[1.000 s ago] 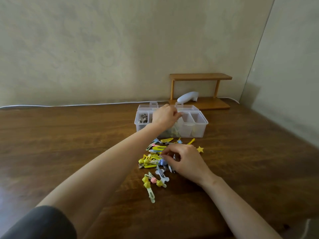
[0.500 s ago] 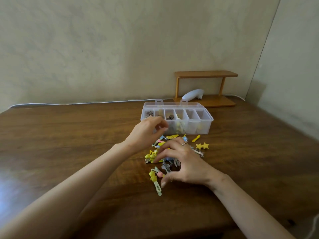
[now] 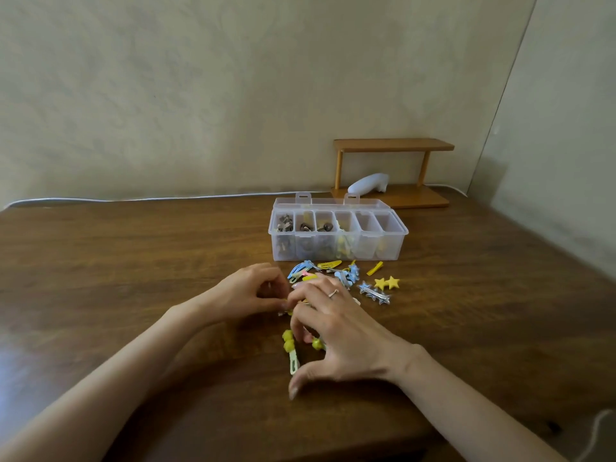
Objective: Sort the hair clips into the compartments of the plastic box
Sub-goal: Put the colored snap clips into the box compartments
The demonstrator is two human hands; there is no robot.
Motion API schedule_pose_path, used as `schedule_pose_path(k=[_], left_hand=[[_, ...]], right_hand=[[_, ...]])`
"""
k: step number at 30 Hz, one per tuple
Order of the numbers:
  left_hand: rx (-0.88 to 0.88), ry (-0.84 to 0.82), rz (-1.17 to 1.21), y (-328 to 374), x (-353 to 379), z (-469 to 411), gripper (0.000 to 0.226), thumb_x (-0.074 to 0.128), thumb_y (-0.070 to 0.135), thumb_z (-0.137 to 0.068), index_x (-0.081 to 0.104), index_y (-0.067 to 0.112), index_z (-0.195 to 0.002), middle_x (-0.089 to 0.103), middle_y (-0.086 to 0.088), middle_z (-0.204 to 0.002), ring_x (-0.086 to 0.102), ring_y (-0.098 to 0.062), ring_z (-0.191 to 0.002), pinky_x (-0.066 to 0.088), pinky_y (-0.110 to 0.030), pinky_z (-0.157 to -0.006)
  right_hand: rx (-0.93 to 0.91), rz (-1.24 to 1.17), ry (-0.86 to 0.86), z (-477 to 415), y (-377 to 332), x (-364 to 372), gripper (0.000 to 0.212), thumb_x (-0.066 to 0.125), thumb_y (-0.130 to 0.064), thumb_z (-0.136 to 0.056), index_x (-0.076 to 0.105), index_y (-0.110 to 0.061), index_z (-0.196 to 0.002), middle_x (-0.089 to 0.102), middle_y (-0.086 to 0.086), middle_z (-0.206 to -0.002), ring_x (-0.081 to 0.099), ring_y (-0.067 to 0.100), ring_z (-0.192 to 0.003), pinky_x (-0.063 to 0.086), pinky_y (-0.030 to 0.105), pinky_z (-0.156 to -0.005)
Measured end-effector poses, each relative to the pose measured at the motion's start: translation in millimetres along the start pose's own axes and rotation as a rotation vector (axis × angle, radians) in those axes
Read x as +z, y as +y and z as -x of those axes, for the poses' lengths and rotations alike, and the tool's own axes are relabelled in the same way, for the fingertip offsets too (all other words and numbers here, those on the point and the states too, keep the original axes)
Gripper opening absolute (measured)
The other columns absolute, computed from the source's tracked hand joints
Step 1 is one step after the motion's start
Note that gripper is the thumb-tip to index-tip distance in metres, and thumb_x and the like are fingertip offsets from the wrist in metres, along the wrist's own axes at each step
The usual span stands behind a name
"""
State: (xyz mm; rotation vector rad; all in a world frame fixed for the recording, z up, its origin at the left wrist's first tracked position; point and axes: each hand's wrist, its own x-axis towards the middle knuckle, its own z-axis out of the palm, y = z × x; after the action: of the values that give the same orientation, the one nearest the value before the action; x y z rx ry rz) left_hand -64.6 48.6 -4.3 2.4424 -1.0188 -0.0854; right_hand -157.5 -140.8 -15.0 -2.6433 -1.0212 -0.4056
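while the white cable (image 3: 133, 199) runs along the wall at the far left, the left hand (image 3: 246, 295) reaches in low over the wooden counter (image 3: 133, 261), forearm angled in from the near left corner. its fingers (image 3: 271, 278) are curled tight toward the thumb at the edge of the pile; whether they pinch a clip i cannot tell, as the tips are hidden.

just beside it, the right hand (image 3: 336, 335) arches over the hair clips (image 3: 328, 273), wrist raised, fingers (image 3: 311, 296) spread and bent down onto the heap, thumb stretched well apart on the wood, gripping nothing. a yellow bead clip (image 3: 288, 344) pokes out from under the fingertips.

these look light, thin and springy, with slick metal backs, so i'd guess they slide and tangle. a pinch across the flat bar, not the charm, seems the safer hold.

behind the pile stands the plastic box (image 3: 336, 253), lid back. its three left compartments hold brown clips and the fourth holds yellow ones. farther right lie the yellow star clips (image 3: 386, 283), apart from the heap. beyond them is a wooden shelf (image 3: 393, 145) with a white object (image 3: 366, 183) under it.
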Motion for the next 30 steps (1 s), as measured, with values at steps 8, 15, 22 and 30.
schedule_pose_path(k=[8,15,22,30], left_hand=[[-0.058,-0.020,0.008,-6.3,-1.7,1.4,0.016,0.069,0.030,-0.081,0.053,0.029,-0.077,0.052,0.012,-0.087,0.050,-0.003,-0.075,0.042,-0.015,-0.067],[-0.133,0.108,-0.060,-17.0,-0.8,3.0,0.025,0.066,0.024,-0.083,0.045,0.036,-0.077,0.051,0.011,-0.085,0.051,-0.004,-0.073,0.042,-0.020,-0.066],[-0.177,0.141,-0.107,-20.6,2.0,2.4,0.016,0.063,0.022,-0.082,0.049,0.031,-0.082,0.049,0.010,-0.085,0.049,-0.007,-0.072,0.045,-0.028,-0.072],[-0.208,0.215,-0.036,-17.1,0.8,4.3,0.009,0.062,0.023,-0.084,0.053,0.022,-0.086,0.054,0.009,-0.082,0.050,-0.005,-0.069,0.043,-0.025,-0.064]], right_hand=[[0.011,0.066,0.039,-0.4,-3.2,1.1,0.051,0.056,-0.071,-0.073,0.057,-0.022,-0.088,0.051,-0.003,-0.120,0.037,0.012,-0.123,0.007,0.027,-0.115],[-0.091,0.048,0.079,-0.3,-1.7,6.5,0.024,0.063,-0.047,-0.082,0.067,-0.027,-0.095,0.055,-0.007,-0.091,0.046,0.010,-0.096,0.027,0.028,-0.099],[-0.075,0.057,0.168,0.7,7.6,9.6,0.004,0.068,-0.021,-0.079,0.066,-0.023,-0.083,0.059,-0.008,-0.082,0.049,0.011,-0.089,0.037,0.030,-0.090],[0.315,-0.257,0.587,1.8,31.3,-20.6,0.005,0.067,-0.012,-0.082,0.066,-0.017,-0.082,0.060,-0.009,-0.080,0.055,0.006,-0.081,0.044,0.017,-0.075]])
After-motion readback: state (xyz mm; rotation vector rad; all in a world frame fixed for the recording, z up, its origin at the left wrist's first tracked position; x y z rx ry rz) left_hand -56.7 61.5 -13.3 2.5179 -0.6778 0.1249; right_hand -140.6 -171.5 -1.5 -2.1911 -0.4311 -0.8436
